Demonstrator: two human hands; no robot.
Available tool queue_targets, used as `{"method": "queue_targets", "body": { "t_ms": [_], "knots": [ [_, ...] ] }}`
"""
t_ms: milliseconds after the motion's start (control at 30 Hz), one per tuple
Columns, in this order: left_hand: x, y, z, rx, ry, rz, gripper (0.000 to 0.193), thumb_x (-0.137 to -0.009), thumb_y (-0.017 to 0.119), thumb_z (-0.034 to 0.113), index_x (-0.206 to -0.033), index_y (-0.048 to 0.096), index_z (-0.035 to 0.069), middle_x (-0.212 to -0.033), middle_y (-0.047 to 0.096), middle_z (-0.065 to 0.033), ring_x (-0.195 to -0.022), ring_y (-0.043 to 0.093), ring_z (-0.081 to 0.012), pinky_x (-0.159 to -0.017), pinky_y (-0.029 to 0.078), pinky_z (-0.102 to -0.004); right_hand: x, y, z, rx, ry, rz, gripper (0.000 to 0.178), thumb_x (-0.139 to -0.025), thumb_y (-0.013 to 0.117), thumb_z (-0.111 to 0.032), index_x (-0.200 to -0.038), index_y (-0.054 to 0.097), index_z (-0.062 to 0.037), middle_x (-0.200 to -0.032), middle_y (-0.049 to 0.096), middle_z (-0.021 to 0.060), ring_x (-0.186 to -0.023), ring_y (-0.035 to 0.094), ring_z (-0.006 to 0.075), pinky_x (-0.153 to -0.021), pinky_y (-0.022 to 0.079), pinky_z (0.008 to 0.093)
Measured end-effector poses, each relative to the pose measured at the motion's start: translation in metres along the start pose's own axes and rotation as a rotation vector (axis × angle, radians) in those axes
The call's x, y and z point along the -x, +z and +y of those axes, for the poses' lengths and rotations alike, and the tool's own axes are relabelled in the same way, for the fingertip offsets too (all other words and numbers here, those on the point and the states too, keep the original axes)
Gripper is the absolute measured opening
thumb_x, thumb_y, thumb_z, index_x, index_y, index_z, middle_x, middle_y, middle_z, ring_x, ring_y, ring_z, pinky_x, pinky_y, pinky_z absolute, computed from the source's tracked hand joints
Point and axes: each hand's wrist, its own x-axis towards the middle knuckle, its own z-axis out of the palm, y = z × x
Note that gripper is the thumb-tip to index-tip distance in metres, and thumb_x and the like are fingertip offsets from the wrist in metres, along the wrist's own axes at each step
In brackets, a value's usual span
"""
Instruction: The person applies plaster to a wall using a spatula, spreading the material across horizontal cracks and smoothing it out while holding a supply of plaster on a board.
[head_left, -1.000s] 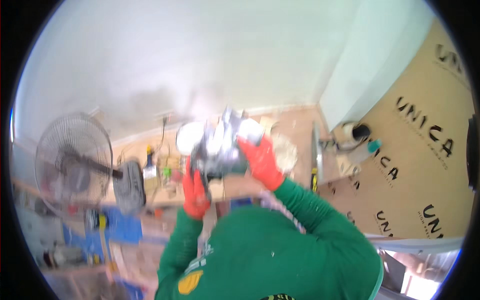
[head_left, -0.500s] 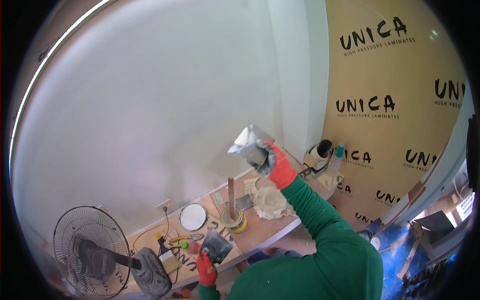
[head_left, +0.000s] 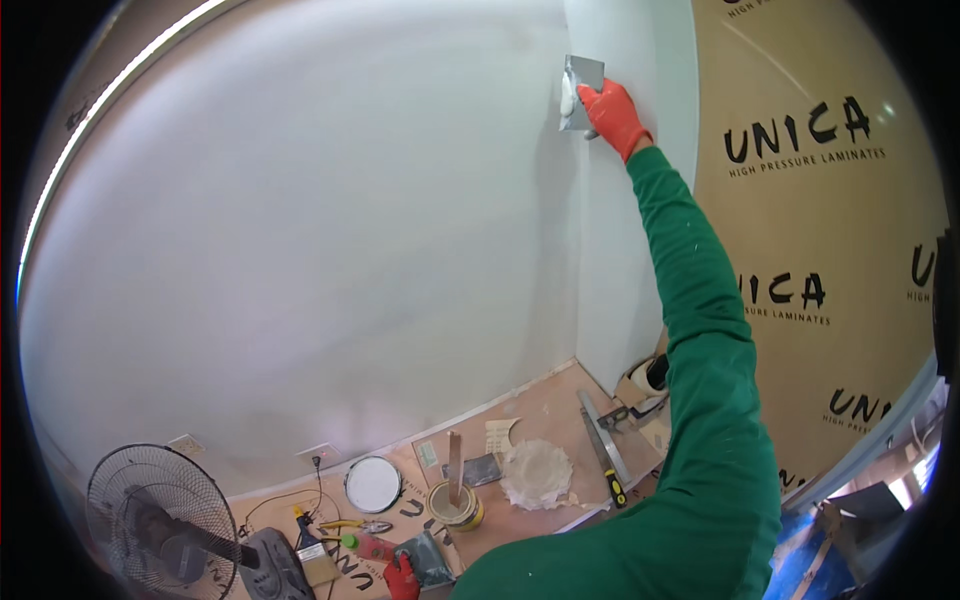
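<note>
My right hand (head_left: 618,114), in a red glove, is raised high and grips a flat grey putty scraper (head_left: 586,75). A streak of white putty lies on the scraper's face, and its blade is at or close to the inner wall corner. Low down over the bench, my left hand (head_left: 402,578), gloved in red too, holds a second dark grey scraper (head_left: 428,560). Beside it lies a bottle with a green cap (head_left: 372,545). A yellow tin (head_left: 456,512) with a flat wooden stick (head_left: 455,465) in it stands just right of that scraper.
On the bench (head_left: 545,395) lie a round white lid (head_left: 373,485), yellow-handled pliers (head_left: 360,525), a paintbrush (head_left: 318,562), a crumpled putty-coloured sheet (head_left: 537,473) and a hand saw (head_left: 603,455). A black fan (head_left: 165,530) stands at the left. Brown printed board (head_left: 800,220) covers the right wall.
My right hand has risen from above the bench to the upper wall corner with its scraper. The left hand sits lower in view, and the whole view has shifted.
</note>
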Motion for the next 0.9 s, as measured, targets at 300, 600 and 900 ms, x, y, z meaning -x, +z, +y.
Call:
{"method": "queue_targets", "body": {
  "t_ms": [300, 600, 900],
  "knots": [
    [-0.016, 0.026, 0.014, -0.022, -0.019, 0.002, 0.035, -0.091, 0.049, 0.02, -0.115, 0.054, -0.005, -0.108, 0.06, -0.0267, -0.095, 0.058, -0.0454, -0.084, 0.046, -0.0488, -0.024, 0.111, -0.044, 0.636, -0.187, 0.181, 0.026, -0.09, 0.045, -0.026, -0.096, 0.062, -0.0064, -0.097, 0.067, 0.0161, -0.091, 0.065, 0.03, -0.075, 0.053, 0.0399],
    [-0.024, 0.032, 0.009, -0.028, -0.019, -0.009, 0.035, -0.091, 0.049, 0.022, -0.112, 0.056, -0.005, -0.106, 0.06, -0.0271, -0.095, 0.058, -0.0454, -0.084, 0.045, -0.0489, -0.036, 0.032, 0.004, 0.691, -0.075, 0.217, 0.03, -0.092, 0.047, -0.032, -0.103, 0.059, -0.0074, -0.096, 0.068, 0.0157, -0.092, 0.064, 0.0346, -0.08, 0.05, 0.0439],
    [-0.033, 0.032, 0.011, -0.033, 0.003, -0.018, 0.036, -0.091, 0.05, 0.024, -0.11, 0.057, -0.005, -0.104, 0.061, -0.0275, -0.095, 0.058, -0.0454, -0.083, 0.045, -0.049, -0.032, 0.038, 0.007, 0.634, -0.133, 0.269, 0.033, -0.093, 0.047, -0.035, -0.099, 0.06, -0.0053, -0.097, 0.067, 0.0166, -0.093, 0.063, 0.0363, -0.083, 0.049, 0.0453]
  ]
}}
